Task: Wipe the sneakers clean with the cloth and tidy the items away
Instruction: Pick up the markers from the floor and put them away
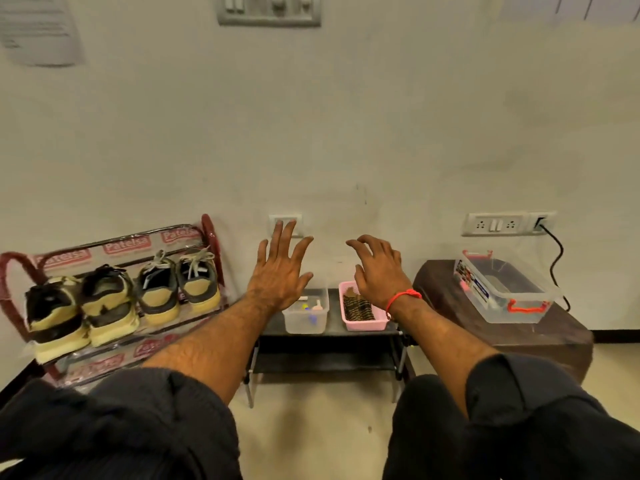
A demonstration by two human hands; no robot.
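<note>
Two pairs of black-and-yellow sneakers stand heels out on a red shoe rack (207, 226) at the left: one pair (81, 306) nearer, the other pair (178, 284) further right. A dark patterned cloth (358, 308) lies in a pink basket (367, 325) on a low black stand (332, 332). My left hand (278, 271) hovers with fingers spread above a clear tub (306, 322) of small items. My right hand (379, 268) hovers with loosely bent fingers over the pink basket. Neither hand holds anything.
A brown stool (512, 336) at the right carries a clear lidded box with orange latches (504, 289). Wall sockets (495, 224) with a black cable sit above it. My dark-trousered knees (433, 427) fill the bottom. Beige floor lies in front of the stand.
</note>
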